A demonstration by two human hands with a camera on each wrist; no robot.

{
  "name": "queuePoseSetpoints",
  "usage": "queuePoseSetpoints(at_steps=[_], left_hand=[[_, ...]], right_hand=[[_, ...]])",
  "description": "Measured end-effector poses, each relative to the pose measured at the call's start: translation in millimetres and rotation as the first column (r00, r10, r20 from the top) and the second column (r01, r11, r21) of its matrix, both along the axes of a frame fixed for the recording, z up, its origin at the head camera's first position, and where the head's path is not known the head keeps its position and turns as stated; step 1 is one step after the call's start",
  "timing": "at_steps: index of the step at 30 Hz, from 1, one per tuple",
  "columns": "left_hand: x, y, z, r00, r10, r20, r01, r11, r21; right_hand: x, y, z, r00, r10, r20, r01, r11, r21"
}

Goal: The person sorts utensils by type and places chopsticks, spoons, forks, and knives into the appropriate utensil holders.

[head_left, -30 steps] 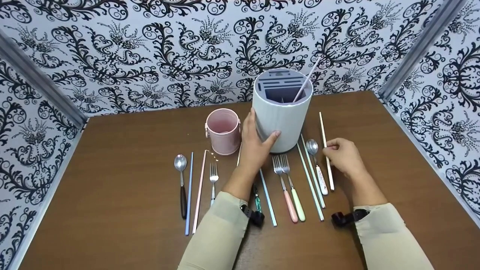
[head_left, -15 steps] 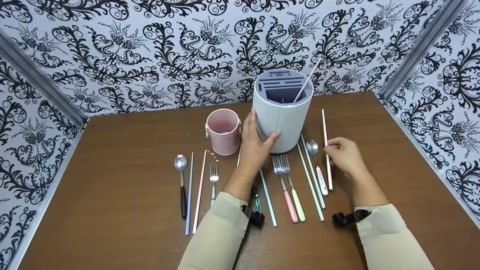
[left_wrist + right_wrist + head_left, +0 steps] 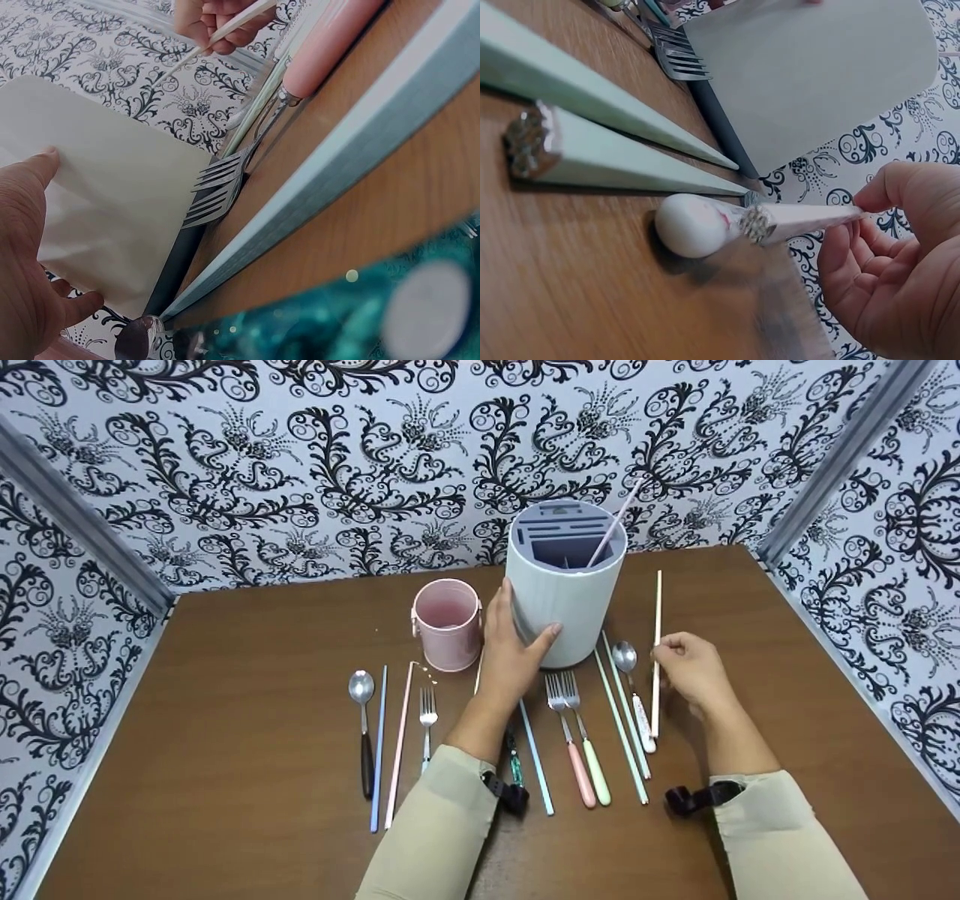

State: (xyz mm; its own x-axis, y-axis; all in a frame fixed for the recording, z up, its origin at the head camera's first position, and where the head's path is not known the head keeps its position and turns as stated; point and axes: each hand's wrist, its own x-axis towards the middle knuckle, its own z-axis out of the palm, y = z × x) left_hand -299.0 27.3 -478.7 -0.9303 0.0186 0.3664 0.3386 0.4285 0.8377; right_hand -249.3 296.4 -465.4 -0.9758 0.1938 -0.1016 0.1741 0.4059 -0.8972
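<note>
White utensil holder (image 3: 564, 607) stands upright toward the back of the table (image 3: 247, 697), a pink stick (image 3: 619, 515) leaning out of its largest compartment. Left hand (image 3: 512, 652): thumb and fingers spread against the holder's side. Right hand (image 3: 694, 671): thumb and fingertips pinch a white chopstick (image 3: 658, 604), tilted, lower end close by the handle of a spoon (image 3: 624, 656); contact between them cannot be told. Pink cup (image 3: 448, 641) just left of the holder.

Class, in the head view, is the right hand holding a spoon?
No: the right hand pinches a pale chopstick, and the nearest spoon lies on the table.
</note>
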Motion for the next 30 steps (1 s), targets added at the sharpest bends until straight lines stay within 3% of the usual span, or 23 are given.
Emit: queuePoseSetpoints(at_steps=[4,7,14,30], left_hand=[[0.0,0.0,-0.1,1.000,-0.004,-0.009,0.004,1.000,-0.001],[0.2,0.2,-0.2,1.000,-0.009,-0.012,0.009,1.000,-0.001],[-0.4,0.4,-1.2,1.000,-0.005,-0.024,0.005,1.000,0.001],[-1.1,0.7,-1.8,1.000,-0.003,-0.014,0.003,1.000,0.000]], right_hand=[[-0.4,1,1.6,1.000,-0.006,-0.010,0.005,0.996,-0.092],[-0.9,0,3.6,0.999,-0.015,-0.030,0.008,0.975,-0.221],[0.7,-5,9.1,0.995,-0.062,-0.079,0.014,0.862,-0.506],[4.4,-10,21.3,0.984,-0.139,-0.111,0.014,0.683,-0.731]])
